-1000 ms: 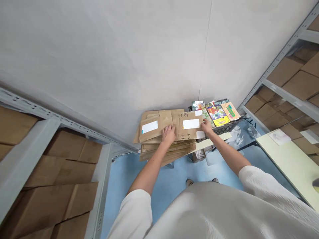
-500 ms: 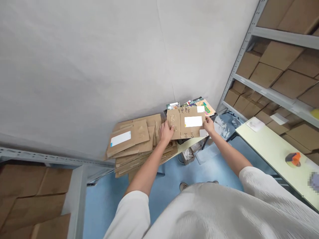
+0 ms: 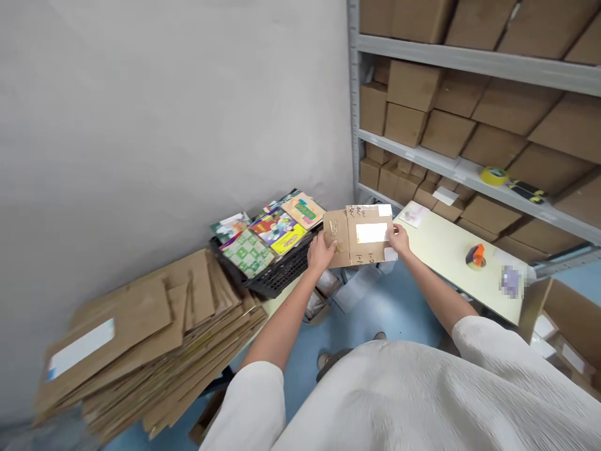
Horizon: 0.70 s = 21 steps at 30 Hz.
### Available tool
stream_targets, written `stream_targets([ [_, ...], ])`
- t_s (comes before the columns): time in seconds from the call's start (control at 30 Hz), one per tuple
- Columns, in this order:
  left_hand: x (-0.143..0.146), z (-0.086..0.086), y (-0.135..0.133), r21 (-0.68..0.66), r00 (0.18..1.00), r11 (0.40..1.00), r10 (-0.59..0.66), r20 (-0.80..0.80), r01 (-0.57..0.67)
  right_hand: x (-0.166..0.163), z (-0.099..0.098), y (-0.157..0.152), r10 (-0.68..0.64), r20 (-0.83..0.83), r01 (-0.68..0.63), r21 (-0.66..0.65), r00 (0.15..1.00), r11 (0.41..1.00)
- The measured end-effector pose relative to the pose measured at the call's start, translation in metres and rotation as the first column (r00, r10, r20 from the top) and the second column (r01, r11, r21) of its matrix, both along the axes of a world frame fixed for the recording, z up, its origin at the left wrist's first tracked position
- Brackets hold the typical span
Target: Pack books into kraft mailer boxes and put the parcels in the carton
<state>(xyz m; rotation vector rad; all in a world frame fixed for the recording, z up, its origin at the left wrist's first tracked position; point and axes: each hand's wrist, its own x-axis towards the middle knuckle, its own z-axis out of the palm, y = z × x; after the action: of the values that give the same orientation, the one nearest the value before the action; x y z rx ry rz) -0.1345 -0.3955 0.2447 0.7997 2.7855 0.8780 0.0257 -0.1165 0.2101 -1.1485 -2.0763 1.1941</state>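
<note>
Between my two hands is a flattened cardboard box (image 3: 367, 250) with white labels and handwritten black marks. My left hand (image 3: 322, 252) grips its left end, thumb on top near a strip of clear tape. At the right edge, my right hand (image 3: 399, 240) pinches the cardboard by a white label. Just left of the held piece stands a black plastic crate (image 3: 277, 277) filled with colourful books (image 3: 282, 232). Farther left lies a tall stack of flattened cardboard boxes (image 3: 141, 313), the top one bearing a white label.
On the right, a pale table (image 3: 441, 244) carries a tape dispenser (image 3: 476, 257). Behind it, a metal shelf (image 3: 469, 66) holds brown boxes and a yellow tape roll (image 3: 494, 176). An open carton (image 3: 573, 313) stands at far right; another box (image 3: 319, 311) is on the floor below.
My view has turned to the right, toward the pale table and shelf. Both hands still hold the flattened cardboard box, now carried clear of the book crate, to its right.
</note>
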Motion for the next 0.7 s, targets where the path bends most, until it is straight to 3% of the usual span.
stream_targets([
  [0.17,0.023,-0.017,0.095,-0.020,0.986,0.988,-0.154,0.059,0.156,0.071,-0.014,0.059,-0.175,0.160,0.177,0.006,0.971,0.984],
  [0.33,0.039,-0.043,0.182,-0.056,0.953,0.952,-0.297,0.066,0.301,0.132,-0.026,0.099,-0.349,0.316,0.361,0.023,0.882,0.932],
  [0.47,0.043,-0.065,0.247,-0.053,0.904,0.905,-0.417,0.096,0.423,0.164,-0.032,0.126,-0.429,0.308,0.452,-0.003,0.849,0.892],
  [0.7,0.042,-0.101,0.361,0.187,0.735,0.788,-0.615,0.285,0.586,0.188,-0.038,0.167,-0.566,0.218,0.592,-0.072,0.795,0.803],
])
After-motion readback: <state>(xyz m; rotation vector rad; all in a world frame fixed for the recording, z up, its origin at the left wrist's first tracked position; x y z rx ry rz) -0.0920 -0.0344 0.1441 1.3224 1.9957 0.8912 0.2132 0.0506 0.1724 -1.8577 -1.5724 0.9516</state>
